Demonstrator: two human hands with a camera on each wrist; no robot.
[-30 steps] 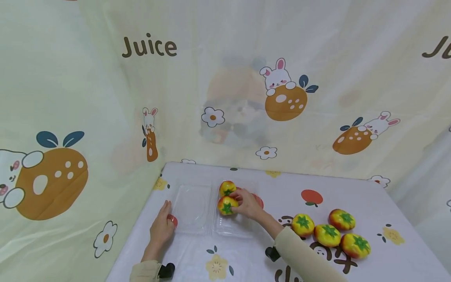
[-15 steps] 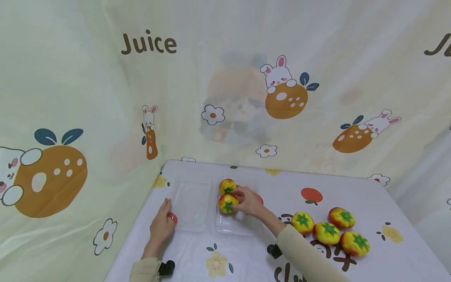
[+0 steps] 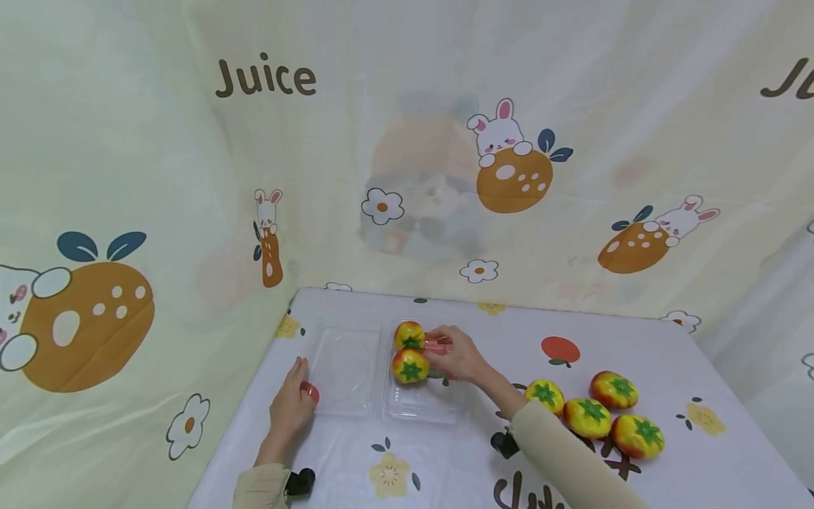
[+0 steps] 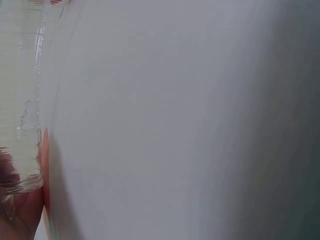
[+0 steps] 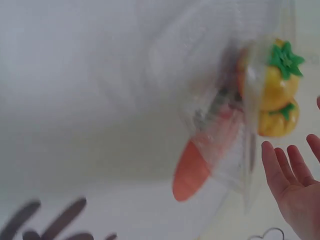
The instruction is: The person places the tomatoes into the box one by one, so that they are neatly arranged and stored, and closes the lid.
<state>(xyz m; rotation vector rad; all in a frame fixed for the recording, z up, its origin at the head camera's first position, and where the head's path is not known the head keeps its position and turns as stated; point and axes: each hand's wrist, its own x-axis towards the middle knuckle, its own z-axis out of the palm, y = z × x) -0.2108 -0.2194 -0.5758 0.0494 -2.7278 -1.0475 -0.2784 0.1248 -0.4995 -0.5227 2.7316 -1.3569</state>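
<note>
A clear plastic clamshell box lies unfolded on the table, its left half [image 3: 346,367] holding nothing and its right half [image 3: 420,408] holding two yellow-red toy persimmons. The far persimmon [image 3: 409,335] and the near persimmon [image 3: 410,366] sit side by side along the hinge, green calyxes showing. My right hand [image 3: 461,353] hovers just right of them over the box; in the right wrist view its fingers [image 5: 269,155] are spread apart from the fruit. At the box's left edge my left hand [image 3: 291,408] rests with straight fingers against the plastic, partly seen through it in the left wrist view.
Several more toy persimmons [image 3: 587,418] stand grouped at the right of the table, near the right forearm. A patterned white cloth [image 3: 391,475] covers the table. Printed curtains [image 3: 420,177] rise behind it and on the sides.
My right hand has let go of the near persimmon and drawn back slightly to the right, its fingers parting. The persimmon stays in the box. My left hand holds its place.
</note>
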